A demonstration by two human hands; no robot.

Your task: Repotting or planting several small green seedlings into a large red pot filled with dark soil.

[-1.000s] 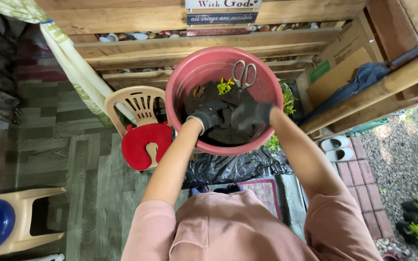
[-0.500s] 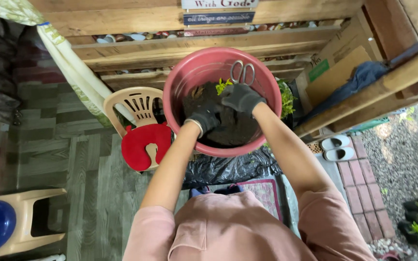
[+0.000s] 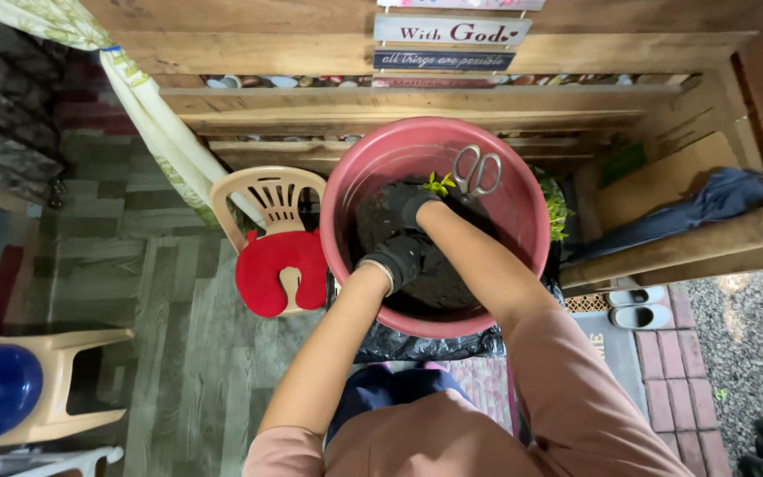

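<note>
Head view: both gloved hands are down inside the red basin [image 3: 523, 221], which stands at about 12 o'clock from the person's chest. The left hand [image 3: 401, 256] presses into the dark soil [image 3: 439, 287] at the basin's 7 o'clock side, its fingers curled into the dirt; whether they hold a clump I cannot tell. The right hand [image 3: 408, 201] lies further in, near the centre, fingers bent down onto the soil, and its grasp is also hidden.

The small green seedling [image 3: 439, 184] sits in the soil at 1 o'clock from the right fingertips, just beside them and seemingly untouched. The scissors [image 3: 477, 172] rest against the inner wall at 2 o'clock from that hand, close behind the plant.

Working the soil well here probably means loosening it with spread fingers around the seedling, keeping pressure off its stem and clear of the scissor blades.
</note>
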